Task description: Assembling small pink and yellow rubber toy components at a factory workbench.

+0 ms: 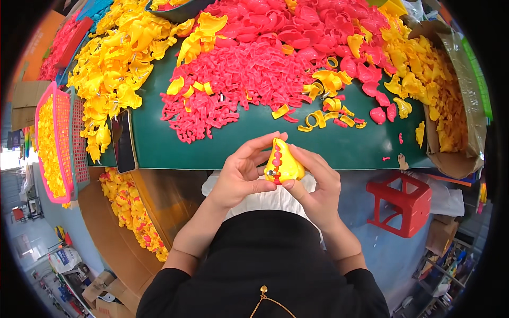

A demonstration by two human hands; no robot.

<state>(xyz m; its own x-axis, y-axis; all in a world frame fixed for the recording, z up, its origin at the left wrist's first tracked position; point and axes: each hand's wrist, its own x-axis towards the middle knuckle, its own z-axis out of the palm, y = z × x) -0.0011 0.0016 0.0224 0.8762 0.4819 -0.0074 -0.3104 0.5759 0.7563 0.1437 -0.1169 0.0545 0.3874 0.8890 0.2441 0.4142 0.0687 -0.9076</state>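
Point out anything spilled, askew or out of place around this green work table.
A few small red bits lie scattered near the green table's front edge, apart from the big red pile. A dark phone overhangs that edge at the left. Yellow and red parts lie in a heap below the table. The yellow toy piece held in both hands looks intact.

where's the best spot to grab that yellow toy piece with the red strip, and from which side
Grip the yellow toy piece across its broad rounded lower body, coming from both sides as the left hand and right hand do; the tip narrows, and the red strip stays uncovered.
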